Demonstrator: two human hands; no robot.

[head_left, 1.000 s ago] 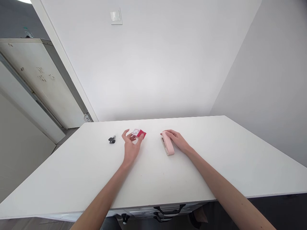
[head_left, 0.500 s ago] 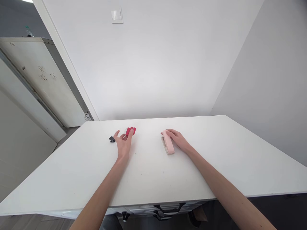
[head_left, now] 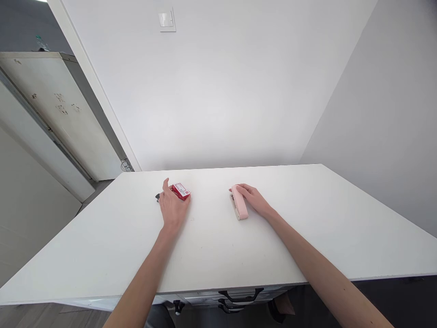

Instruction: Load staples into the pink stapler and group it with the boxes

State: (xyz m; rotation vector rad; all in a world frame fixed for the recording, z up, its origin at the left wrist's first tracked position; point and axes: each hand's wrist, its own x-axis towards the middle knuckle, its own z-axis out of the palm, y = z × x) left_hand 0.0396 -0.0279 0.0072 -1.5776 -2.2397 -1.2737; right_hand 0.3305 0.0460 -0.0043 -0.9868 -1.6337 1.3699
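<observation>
A white table (head_left: 205, 264) stands against a pale wall (head_left: 232, 91), which carries a light switch (head_left: 167, 19) at upper left. A pale cabinet (head_left: 58, 95) stands beyond the wall's left end.

Left hand (head_left: 173, 209): partly closed, palm down, near the far left part of the table. It grips a small red-and-white box (head_left: 181, 191) by its sides. The thumb bears on the right end of the box; the index finger is raised away from it. The remaining fingertips are hidden. The labelled face of the box points up; whether its underside touches the table cannot be determined. A small black object (head_left: 157, 197) shows just left of the hand, mostly concealed by it.

Right hand (head_left: 251, 196): closed around the far end of a pink stapler (head_left: 240, 204), thumb on the top cover, fingers at the far side. The stapler lies on the table, its near end tilted slightly to the right.

Clearances: a stretch of white tabletop separates box and stapler. The far edge runs near both hands; the near edge lies well apart, above dark drawer handles (head_left: 241, 299). Tabletop also extends widely right of the stapler.
</observation>
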